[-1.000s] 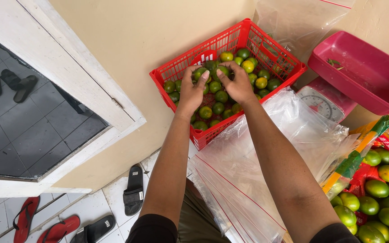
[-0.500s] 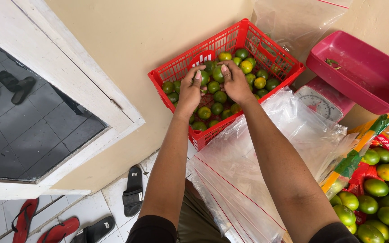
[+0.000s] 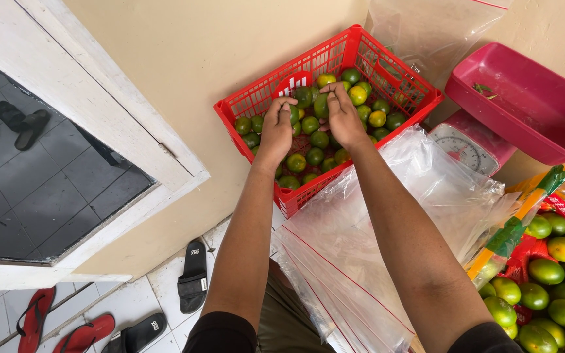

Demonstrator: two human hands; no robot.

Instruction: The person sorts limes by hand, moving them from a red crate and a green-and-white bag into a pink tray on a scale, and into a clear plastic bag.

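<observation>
Head view looks down on both arms reaching into a red plastic basket (image 3: 397,88) that holds small green and yellow-green citrus fruits (image 3: 315,155). The left hand (image 3: 276,129) sits near the basket's left wall, fingers curled around a green fruit (image 3: 293,114); the right hand (image 3: 343,119) is just beside it, toward the middle of the basket, its fingertips closed on another green fruit (image 3: 321,105). The two hands are close together but do not touch. More fruits lie loose along the basket's right wall and its near edge. A stack of clear plastic bags (image 3: 374,242) with red seal lines rests over the person's lap, overlapping the basket's near corner. To the right of the basket stand a kitchen scale (image 3: 467,149) with a pink tray (image 3: 524,104) leaning above it, and at the lower right corner lies a sack of larger green oranges (image 3: 547,294). Sandals (image 3: 194,274) lie on the tiled floor at lower left.
</observation>
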